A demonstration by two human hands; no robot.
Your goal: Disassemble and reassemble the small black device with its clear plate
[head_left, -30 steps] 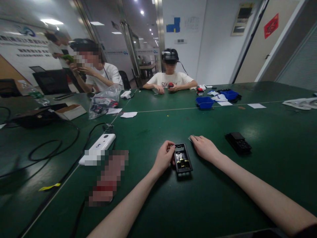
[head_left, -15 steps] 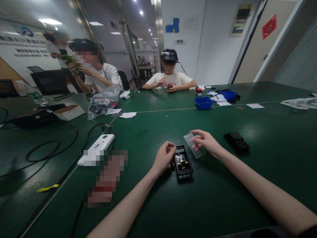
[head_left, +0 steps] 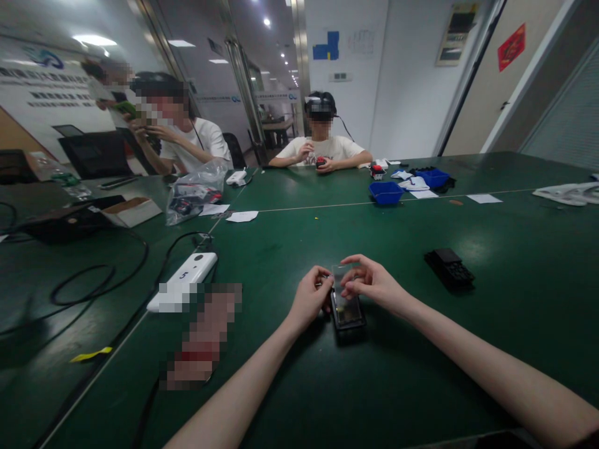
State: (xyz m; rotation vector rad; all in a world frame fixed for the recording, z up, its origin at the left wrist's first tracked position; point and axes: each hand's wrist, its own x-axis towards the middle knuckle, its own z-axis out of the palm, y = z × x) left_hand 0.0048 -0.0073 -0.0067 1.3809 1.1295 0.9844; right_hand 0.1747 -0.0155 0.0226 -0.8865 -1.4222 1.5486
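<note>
My left hand [head_left: 309, 298] grips the upper left edge of a small black rectangular case [head_left: 352, 332] on the green table, thumb on its rim. My right hand [head_left: 377, 284] holds a clear plastic panel [head_left: 347, 310] by its upper part, fingers pinched on its right side. The panel lies over the case's opening, its top end reaching past the case's far edge. Whether it touches the rim all round I cannot tell. Through it the case's inside, with gold-coloured bits, shows dimly. To the right sits a black blocky part [head_left: 449, 268], apart from both hands.
On the left are a white device [head_left: 191, 277] marked 5, a blurred-out flat object [head_left: 206, 337] and black cables [head_left: 105, 274]. Farther back lie a clear plastic bag [head_left: 196, 193], a blue tray [head_left: 385, 193] and paper slips. A person [head_left: 322, 146] sits opposite, another [head_left: 206, 137] at left.
My right hand has moved left with the clear panel, bringing it from beside the black case to over its opening. My left hand has stayed at the case's edge.
</note>
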